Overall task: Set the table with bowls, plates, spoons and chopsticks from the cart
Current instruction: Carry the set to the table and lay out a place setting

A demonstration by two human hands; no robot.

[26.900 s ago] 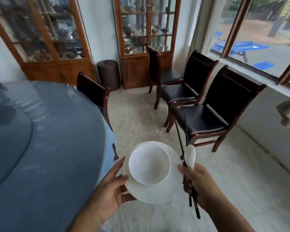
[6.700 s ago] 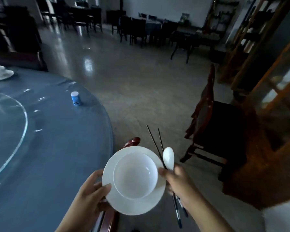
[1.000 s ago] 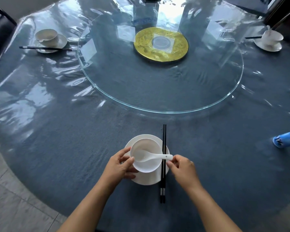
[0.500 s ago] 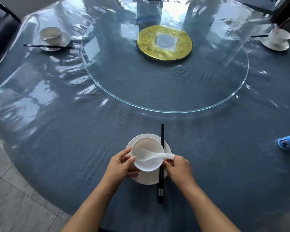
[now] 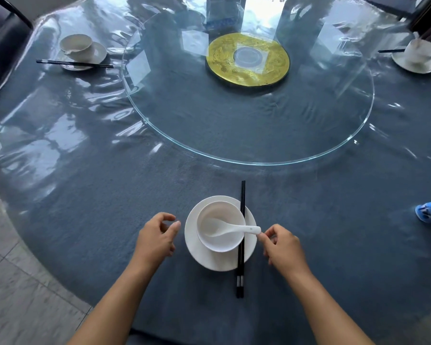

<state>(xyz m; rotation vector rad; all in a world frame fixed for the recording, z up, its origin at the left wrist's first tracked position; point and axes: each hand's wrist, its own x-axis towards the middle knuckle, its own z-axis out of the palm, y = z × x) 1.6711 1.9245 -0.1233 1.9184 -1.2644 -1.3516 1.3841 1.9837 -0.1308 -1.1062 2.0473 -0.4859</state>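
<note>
Between the two hands a white plate (image 5: pixel 217 261) sits on the blue-clothed round table (image 5: pixel 105 210). It carries a white bowl (image 5: pixel 220 244), and a white ceramic spoon (image 5: pixel 234 230) lies in the bowl with its handle pointing toward the right hand (image 5: pixel 283 249). Black chopsticks (image 5: pixel 240 272) lie across the plate's right rim. The left hand (image 5: pixel 157 239) hovers empty just left of the plate, fingers loosely curled. The right hand's fingertips (image 5: pixel 261 235) touch the tip of the spoon's handle; I cannot tell whether they pinch it.
</note>
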